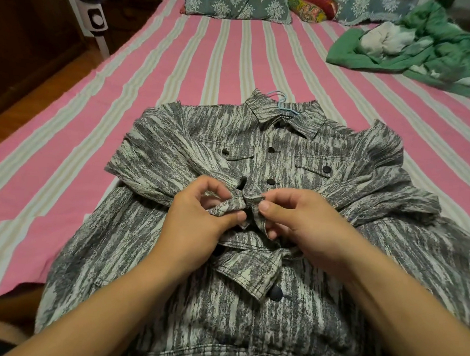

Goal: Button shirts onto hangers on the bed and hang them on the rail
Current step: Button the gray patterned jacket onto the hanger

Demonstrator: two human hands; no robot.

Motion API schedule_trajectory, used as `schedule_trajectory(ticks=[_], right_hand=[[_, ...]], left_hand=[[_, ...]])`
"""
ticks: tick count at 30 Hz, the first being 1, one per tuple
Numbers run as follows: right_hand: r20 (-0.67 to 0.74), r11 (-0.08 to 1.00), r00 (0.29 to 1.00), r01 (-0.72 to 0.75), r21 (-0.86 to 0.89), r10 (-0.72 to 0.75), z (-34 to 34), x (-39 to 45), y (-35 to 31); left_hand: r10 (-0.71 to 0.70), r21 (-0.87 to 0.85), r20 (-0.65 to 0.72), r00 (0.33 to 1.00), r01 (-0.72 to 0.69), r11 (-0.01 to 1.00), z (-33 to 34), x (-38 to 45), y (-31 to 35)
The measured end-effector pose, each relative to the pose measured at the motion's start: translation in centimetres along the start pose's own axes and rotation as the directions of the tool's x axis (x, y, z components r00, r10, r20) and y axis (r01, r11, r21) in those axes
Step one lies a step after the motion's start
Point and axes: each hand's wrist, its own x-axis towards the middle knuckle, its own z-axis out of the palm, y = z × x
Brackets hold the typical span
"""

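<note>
On the bed (209, 51), both hands pinch the shirt (174, 151).

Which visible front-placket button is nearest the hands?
The third placket button below the collar, just above both hands; the other two sit higher toward the collar.

Hanger (282, 104) mostly buried under shirt (246, 312) collar; only hook showing. Button being worked concealed behind left hand (197, 219) and right hand (303, 224) fingers. Shirt hem cut off at bottom edge. Collar label print too small to read.
</note>
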Motion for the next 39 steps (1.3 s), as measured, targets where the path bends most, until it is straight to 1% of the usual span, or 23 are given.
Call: schedule_trajectory(ticks=[5,7,9,11,12,13,15,17,21,23,25,27,29,31,32,34,36,38,39], right_hand=[[0.08,1.0,0.997,0.015,0.014,-0.016,-0.7,-0.2,-0.2],[0.055,0.998,0.997,0.056,-0.026,-0.055,-0.2,-0.2,-0.2],[-0.033,0.973,0.986,0.158,-0.171,-0.166,0.7,0.0,0.1],[-0.116,0.891,0.943,0.249,-0.38,-0.313,1.7,0.5,0.6],[-0.126,0.826,0.912,0.285,-0.487,-0.389,2.1,0.7,0.8],[-0.117,0.751,0.882,0.312,-0.582,-0.457,2.4,0.8,1.0],[-0.077,0.615,0.83,0.343,-0.71,-0.552,2.8,1.0,1.4],[-0.045,0.533,0.805,0.349,-0.771,-0.591,3.0,1.2,1.9],[-0.004,0.458,0.777,0.368,-0.809,-0.63,3.1,1.2,2.5],[-0.004,0.481,0.773,0.391,-0.785,-0.634,2.9,1.1,2.5],[-0.028,0.562,0.784,0.419,-0.713,-0.621,2.5,1.3,2.3],[-0.038,0.645,0.813,0.431,-0.631,-0.581,1.7,1.6,2.0],[-0.037,0.709,0.835,0.442,-0.55,-0.55,0.8,1.8,2.1],[-0.021,0.727,0.828,0.479,-0.491,-0.56,0.3,2.0,2.3],[-0.003,0.702,0.809,0.508,-0.499,-0.587,0.1,2.0,2.5],[0.057,0.591,0.747,0.567,-0.574,-0.662,0.0,2.1,2.8],[0.163,0.452,0.689,0.616,-0.646,-0.706,-0.2,2.1,2.8],[0.279,0.305,0.655,0.632,-0.713,-0.702,-0.6,2.3,2.3],[0.341,0.213,0.638,0.629,-0.748,-0.69,-0.9,2.4,2.0]], left_hand=[[-0.078,-0.049,-0.026,0.997,0.077,0.996,-0.2,0.6,-0.6],[-0.117,-0.097,-0.018,0.993,0.115,0.989,-0.2,0.8,-0.7],[-0.152,-0.171,0.002,0.988,0.15,0.974,-0.3,0.9,-0.5],[-0.194,-0.243,0.043,0.98,0.198,0.949,-0.4,1.0,-0.1],[-0.215,-0.264,0.065,0.975,0.224,0.938,-0.5,1.0,0.1],[-0.229,-0.268,0.081,0.97,0.243,0.932,-0.5,1.0,0.2],[-0.243,-0.262,0.089,0.966,0.258,0.93,-0.6,1.0,0.4],[-0.234,-0.244,0.1,0.967,0.252,0.936,-0.7,1.0,0.4],[-0.192,-0.189,0.154,0.969,0.219,0.957,-0.7,0.5,0.5],[-0.208,-0.202,0.129,0.97,0.231,0.952,-0.8,0.5,0.4],[-0.253,-0.251,0.112,0.961,0.274,0.929,-1.0,0.8,0.4],[-0.28,-0.273,0.126,0.952,0.304,0.912,-1.2,1.1,0.4],[-0.275,-0.228,0.154,0.949,0.305,0.925,-1.4,1.4,0.3],[-0.267,-0.17,0.182,0.947,0.297,0.94,-1.6,1.4,0.3],[-0.265,-0.151,0.191,0.945,0.296,0.943,-1.6,1.5,0.3],[-0.263,-0.124,0.207,0.942,0.292,0.948,-1.7,1.7,0.3],[-0.258,-0.104,0.224,0.94,0.286,0.953,-1.8,1.8,0.4],[-0.256,-0.072,0.249,0.934,0.282,0.957,-1.9,1.9,0.5],[-0.258,-0.061,0.265,0.929,0.284,0.957,-2.0,2.0,0.6]])
